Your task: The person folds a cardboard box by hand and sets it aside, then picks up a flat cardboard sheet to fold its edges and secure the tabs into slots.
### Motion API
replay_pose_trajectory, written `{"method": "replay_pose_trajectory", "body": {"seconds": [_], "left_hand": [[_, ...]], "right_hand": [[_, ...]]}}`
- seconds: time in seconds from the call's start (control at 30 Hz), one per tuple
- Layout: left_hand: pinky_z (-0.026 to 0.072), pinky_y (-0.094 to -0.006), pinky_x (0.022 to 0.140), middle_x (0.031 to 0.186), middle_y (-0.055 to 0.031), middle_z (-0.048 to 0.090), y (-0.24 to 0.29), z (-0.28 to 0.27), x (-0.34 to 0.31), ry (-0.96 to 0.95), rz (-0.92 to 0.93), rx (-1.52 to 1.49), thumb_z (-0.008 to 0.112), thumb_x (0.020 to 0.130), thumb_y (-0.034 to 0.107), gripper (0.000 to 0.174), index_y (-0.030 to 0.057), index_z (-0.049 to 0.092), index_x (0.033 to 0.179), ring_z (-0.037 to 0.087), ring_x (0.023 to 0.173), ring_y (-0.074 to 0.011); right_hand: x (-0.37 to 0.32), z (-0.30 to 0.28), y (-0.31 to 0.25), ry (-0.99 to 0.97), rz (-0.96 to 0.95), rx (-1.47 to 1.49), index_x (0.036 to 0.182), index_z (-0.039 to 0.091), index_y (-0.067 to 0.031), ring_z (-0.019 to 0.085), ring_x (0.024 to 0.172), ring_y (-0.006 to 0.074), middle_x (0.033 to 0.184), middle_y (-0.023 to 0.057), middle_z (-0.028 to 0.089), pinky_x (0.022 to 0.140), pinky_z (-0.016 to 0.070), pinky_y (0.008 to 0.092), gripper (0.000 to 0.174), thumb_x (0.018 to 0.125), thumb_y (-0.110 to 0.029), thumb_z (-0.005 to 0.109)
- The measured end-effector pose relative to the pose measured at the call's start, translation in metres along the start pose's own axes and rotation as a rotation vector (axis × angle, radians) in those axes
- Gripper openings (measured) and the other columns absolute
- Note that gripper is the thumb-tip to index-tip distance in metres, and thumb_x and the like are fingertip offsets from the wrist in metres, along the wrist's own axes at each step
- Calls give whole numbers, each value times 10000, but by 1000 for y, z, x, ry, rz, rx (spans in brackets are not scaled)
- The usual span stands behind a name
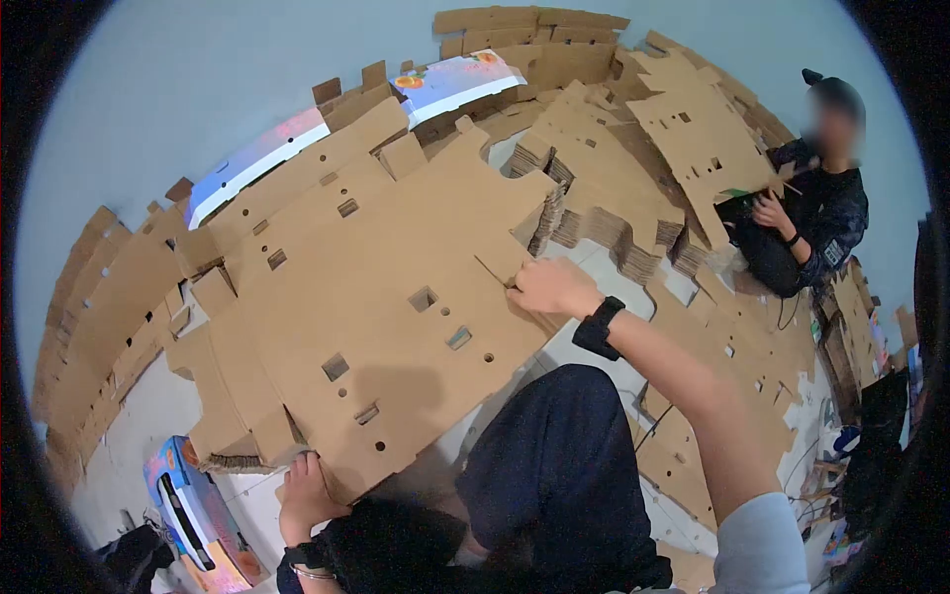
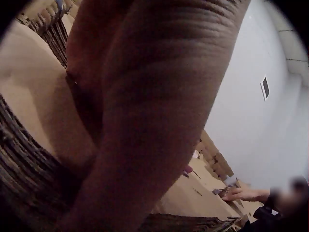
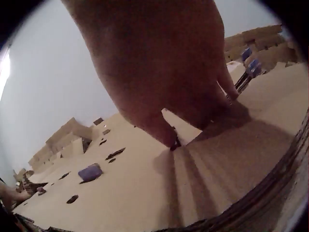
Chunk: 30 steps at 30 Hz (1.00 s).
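Observation:
A large brown cardboard sheet (image 1: 416, 228), die-cut with square and round holes, lies on top of a stack in front of me. My right hand (image 1: 556, 287) is at its right part, fingers bent down, pinching the cardboard beside a thin dark slit. In the right wrist view the fingertips (image 3: 173, 144) meet the sheet's surface, and creases or shadows run from them toward the edge. My left hand (image 1: 309, 500) rests at the near left edge, beside an upturned flap (image 1: 275, 428). The left wrist view shows mostly the back of that hand (image 2: 149, 106), its fingertips hidden.
More stacked cut cardboard (image 1: 614, 233) lies to the right and behind. A seated person (image 1: 821, 198) at the far right handles another sheet (image 1: 693, 139). Printed blue-pink pieces (image 1: 460, 84) lean along the wall. A colourful carton (image 1: 198, 515) stands at the lower left.

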<state>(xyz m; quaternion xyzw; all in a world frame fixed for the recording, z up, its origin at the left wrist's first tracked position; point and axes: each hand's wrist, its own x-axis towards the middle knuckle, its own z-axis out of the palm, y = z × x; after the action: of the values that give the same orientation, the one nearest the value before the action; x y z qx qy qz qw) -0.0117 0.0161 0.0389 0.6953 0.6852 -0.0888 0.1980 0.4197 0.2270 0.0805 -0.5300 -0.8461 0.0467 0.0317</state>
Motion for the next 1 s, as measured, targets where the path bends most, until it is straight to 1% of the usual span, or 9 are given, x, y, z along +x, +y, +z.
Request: {"method": "replay_pose_trajectory", "body": {"seconds": [0.1,0.17,0.2,0.27,0.37,0.47,0.7,0.93,1.0], "left_hand": [[368,-445,945,1141,-176,448,4,-2,-1,-48,-39,44,853,392,256,950,15,362,1170,432,1114,-360],[368,-446,941,1135,-175,451,-4,7,-1,21,4,33,849,398,266,943,17,364,1167,435,1111,-359],[369,-446,938,1130,-175,454,-6,11,-2,87,45,20,845,403,275,935,19,366,1164,439,1107,-358],[366,-450,943,1131,-177,454,-4,7,-4,99,49,26,840,409,291,929,19,367,1160,439,1110,-359],[360,-457,952,1132,-183,453,-1,1,-6,67,48,-5,832,419,317,917,18,370,1152,437,1114,-363],[356,-462,956,1133,-191,451,-3,4,-3,52,37,-30,829,420,330,916,16,370,1148,433,1116,-372],[348,-465,962,1151,-188,436,-15,17,3,53,46,-16,840,401,327,969,8,345,1171,419,1124,-381],[357,-466,933,1138,-181,432,-3,-2,-4,-64,-3,3,847,396,329,988,13,338,1182,412,1123,-367],[410,-402,906,1210,-225,457,5,-11,-8,68,147,70,808,578,221,869,-38,356,1273,472,1105,-350]], "right_hand": [[0,7,14,-129,57,28,819,639,54,604,793,390,892,235,623,763,473,468,419,796,-338,492],[-9,16,21,-205,54,7,1092,579,14,525,1078,357,1210,247,505,925,375,505,496,834,-394,469],[-13,28,28,-194,52,2,1092,579,14,525,1078,357,1210,247,505,925,375,505,496,834,-394,469],[-19,53,37,-49,85,-64,1321,404,-59,320,1299,319,1412,169,327,1034,208,577,577,873,-421,425],[-23,6,32,-277,70,-196,1390,312,-108,193,1365,300,1437,90,323,1052,125,624,597,893,-425,401],[-24,-10,45,-111,92,-104,1380,328,-75,172,1371,307,1459,58,287,1057,83,635,618,884,-432,425],[-9,5,87,83,141,-257,1391,270,-52,200,1362,308,1451,136,272,1072,146,584,618,887,-362,451],[81,4,109,212,244,-264,1390,247,-37,243,1343,331,1449,180,251,1080,181,524,609,923,-407,376],[95,17,121,81,314,-179,1373,274,-4,267,1319,338,1425,209,268,1063,195,529,660,924,-484,331]]}}
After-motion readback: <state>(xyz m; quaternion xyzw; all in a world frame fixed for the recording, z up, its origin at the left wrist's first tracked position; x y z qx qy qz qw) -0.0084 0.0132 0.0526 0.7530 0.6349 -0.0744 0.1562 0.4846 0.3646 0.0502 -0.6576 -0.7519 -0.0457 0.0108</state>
